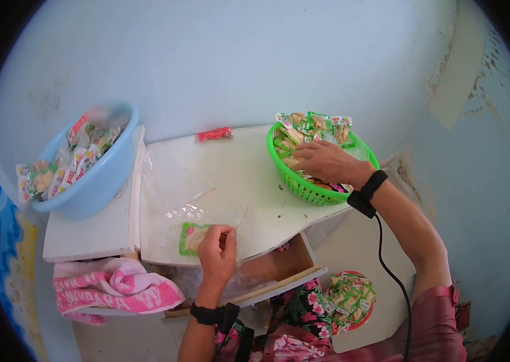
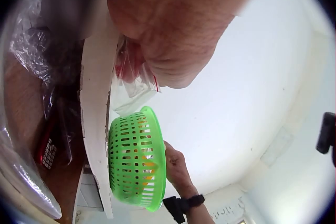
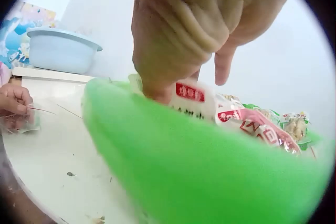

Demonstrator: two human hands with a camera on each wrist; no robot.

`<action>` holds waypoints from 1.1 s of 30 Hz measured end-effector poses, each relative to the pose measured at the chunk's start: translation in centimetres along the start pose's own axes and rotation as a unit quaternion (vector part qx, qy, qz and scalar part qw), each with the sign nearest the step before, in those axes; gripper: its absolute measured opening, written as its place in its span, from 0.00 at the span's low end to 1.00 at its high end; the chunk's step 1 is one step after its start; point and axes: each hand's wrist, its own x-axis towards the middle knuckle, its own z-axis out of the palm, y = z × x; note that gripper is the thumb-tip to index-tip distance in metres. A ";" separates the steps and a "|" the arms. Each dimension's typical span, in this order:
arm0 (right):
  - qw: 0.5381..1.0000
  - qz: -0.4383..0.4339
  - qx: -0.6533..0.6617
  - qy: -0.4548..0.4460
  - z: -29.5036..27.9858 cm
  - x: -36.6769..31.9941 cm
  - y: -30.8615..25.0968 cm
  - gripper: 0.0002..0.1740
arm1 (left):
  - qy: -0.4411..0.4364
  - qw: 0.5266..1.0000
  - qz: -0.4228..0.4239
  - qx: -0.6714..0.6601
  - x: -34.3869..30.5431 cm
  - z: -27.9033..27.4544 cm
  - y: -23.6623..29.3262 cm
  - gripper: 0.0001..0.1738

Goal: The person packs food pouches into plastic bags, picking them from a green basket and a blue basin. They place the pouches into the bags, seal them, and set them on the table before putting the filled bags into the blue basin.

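My left hand (image 1: 217,253) pinches the edge of a clear plastic bag (image 1: 173,208) lying on the white table. Inside or under that bag's film is a green-edged packet (image 1: 191,239), just left of the hand. In the left wrist view the left hand (image 2: 168,24) holds the clear film. My right hand (image 1: 327,163) reaches into the green basket (image 1: 309,192), its fingers among small food packets (image 1: 318,123). In the right wrist view the right hand (image 3: 205,29) touches a white packet with a red label (image 3: 190,92); its fingertips are partly hidden by the basket rim.
A blue basin (image 1: 101,187) with packets stands at the left. A red packet (image 1: 214,134) lies near the wall. Below the tabletop (image 1: 249,175) are an open drawer (image 1: 285,265) holding plastic, a pink and white towel (image 1: 116,286), and a red container of packets (image 1: 351,298) lower right.
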 end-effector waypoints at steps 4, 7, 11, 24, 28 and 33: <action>0.942 0.177 0.221 0.183 -0.6 -0.8 -1.4 0.12 | -0.002 1.000 -0.023 -0.017 -0.1 0.0 -0.2 0.03; 0.806 0.243 0.419 0.339 -1.6 -1.7 -1.3 0.13 | -0.011 0.996 -0.074 -0.057 0.0 -0.2 0.5 0.03; 0.692 0.264 0.547 0.390 -2.9 -3.4 -4.4 0.15 | -0.012 0.998 -0.063 -0.028 0.2 0.0 0.3 0.03; 0.471 0.263 0.772 0.337 8.1 -5.8 -19.9 0.13 | -0.018 0.980 0.099 0.171 0.1 -0.3 7.3 0.06; 0.423 0.252 0.809 0.321 7.7 -4.7 -20.9 0.13 | -0.004 0.962 0.161 0.219 -0.1 0.4 8.9 0.06; 0.433 0.249 0.802 0.327 8.8 -3.2 -20.8 0.10 | 0.031 0.926 0.231 0.296 -0.4 1.3 10.6 0.08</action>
